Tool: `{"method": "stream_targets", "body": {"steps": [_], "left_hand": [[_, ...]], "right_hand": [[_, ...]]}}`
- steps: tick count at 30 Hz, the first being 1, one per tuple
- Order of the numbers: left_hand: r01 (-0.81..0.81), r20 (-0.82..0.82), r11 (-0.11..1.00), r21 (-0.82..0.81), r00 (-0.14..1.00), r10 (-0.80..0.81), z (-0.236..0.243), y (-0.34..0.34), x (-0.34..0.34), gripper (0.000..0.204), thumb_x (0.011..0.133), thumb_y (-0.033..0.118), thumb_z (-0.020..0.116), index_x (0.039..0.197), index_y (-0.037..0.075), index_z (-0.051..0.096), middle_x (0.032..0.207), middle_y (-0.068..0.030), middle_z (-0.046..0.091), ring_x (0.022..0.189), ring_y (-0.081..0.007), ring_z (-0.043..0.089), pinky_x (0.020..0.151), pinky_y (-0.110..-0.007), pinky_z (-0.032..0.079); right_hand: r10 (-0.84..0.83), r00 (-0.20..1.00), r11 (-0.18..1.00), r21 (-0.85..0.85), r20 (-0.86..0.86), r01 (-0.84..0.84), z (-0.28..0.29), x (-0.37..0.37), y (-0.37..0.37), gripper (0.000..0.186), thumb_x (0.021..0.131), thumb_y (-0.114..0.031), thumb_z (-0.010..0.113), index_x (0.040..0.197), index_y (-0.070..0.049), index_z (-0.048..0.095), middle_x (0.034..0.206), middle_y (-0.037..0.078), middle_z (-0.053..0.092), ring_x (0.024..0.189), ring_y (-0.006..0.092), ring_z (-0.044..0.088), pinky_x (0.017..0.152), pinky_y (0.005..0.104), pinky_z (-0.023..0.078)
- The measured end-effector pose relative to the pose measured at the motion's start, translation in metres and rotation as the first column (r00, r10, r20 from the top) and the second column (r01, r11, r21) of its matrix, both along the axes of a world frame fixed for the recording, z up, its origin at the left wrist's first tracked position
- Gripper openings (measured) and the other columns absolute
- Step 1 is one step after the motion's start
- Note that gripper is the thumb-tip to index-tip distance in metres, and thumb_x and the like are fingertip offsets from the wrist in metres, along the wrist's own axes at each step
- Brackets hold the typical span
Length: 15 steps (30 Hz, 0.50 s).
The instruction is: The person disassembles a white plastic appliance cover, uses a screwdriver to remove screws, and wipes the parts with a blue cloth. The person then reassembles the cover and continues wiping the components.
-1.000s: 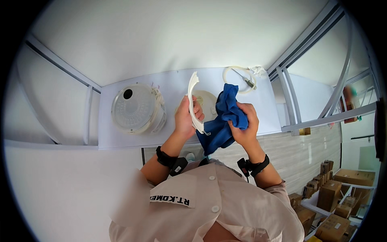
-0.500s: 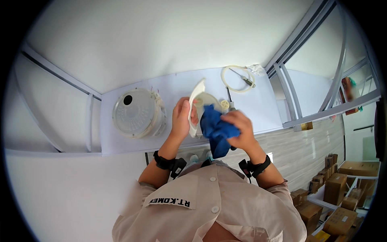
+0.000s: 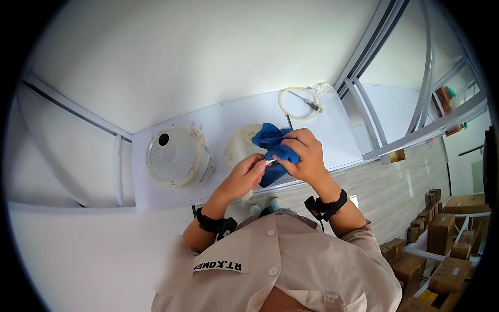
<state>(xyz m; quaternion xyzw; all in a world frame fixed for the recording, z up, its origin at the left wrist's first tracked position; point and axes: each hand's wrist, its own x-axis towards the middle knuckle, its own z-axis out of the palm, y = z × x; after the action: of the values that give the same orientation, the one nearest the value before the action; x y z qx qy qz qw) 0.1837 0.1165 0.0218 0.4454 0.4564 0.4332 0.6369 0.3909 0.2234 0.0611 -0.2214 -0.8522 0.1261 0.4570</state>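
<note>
My right hand [image 3: 305, 155] is closed on a crumpled blue cloth [image 3: 271, 136], which it wraps round the edge of a thin white curved plastic part [image 3: 269, 162]. My left hand [image 3: 245, 178] grips that same part; fingers and cloth hide most of it. Both hands are close together above the front edge of the white table. Just beyond them lies a round cream-coloured plastic piece [image 3: 235, 147], partly covered by the cloth. A thin dark shaft [image 3: 289, 121] shows behind my right hand.
A round whitish housing [image 3: 174, 156] with a black hole in its top stands at the table's left. At the back right lies a cream ring [image 3: 282, 106] with a grey-handled screwdriver [image 3: 313, 105] across it. Grey metal frames [image 3: 366, 112] flank the table [image 3: 340, 138]; cardboard boxes [image 3: 442, 234] stand lower right.
The white part has turned from upright to nearly edge-on and come down toward me. My right hand has brought the blue cloth onto its edge, and the hands are closer together.
</note>
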Motion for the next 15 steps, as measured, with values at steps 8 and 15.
{"method": "stream_targets", "body": {"steps": [8,15], "left_hand": [[-0.087,-0.477,0.945,0.314,0.846,0.237,0.012,-0.015,0.000,0.036,0.102,0.028,0.070,0.122,-0.001,0.067,0.086,-0.0114,0.068,0.071,-0.0192,0.063,0.067,-0.034,0.051],[-0.187,-0.523,0.912,0.364,0.770,0.366,0.025,-0.028,-0.020,0.035,0.094,0.026,0.079,0.117,0.003,0.068,0.097,-0.0163,0.075,0.081,-0.0256,0.072,0.073,-0.036,0.055]], "right_hand": [[0.057,0.996,0.911,-0.411,0.071,-0.023,0.013,0.010,0.003,0.026,0.088,-0.024,0.082,0.101,-0.003,0.074,0.100,0.016,0.071,0.088,0.0361,0.069,0.076,0.0410,0.054],[-0.164,0.878,0.916,-0.399,-0.449,-0.033,-0.036,0.022,-0.006,0.040,0.111,-0.029,0.054,0.124,0.008,0.062,0.123,0.018,0.066,0.113,0.0243,0.061,0.105,0.0372,0.044]]}}
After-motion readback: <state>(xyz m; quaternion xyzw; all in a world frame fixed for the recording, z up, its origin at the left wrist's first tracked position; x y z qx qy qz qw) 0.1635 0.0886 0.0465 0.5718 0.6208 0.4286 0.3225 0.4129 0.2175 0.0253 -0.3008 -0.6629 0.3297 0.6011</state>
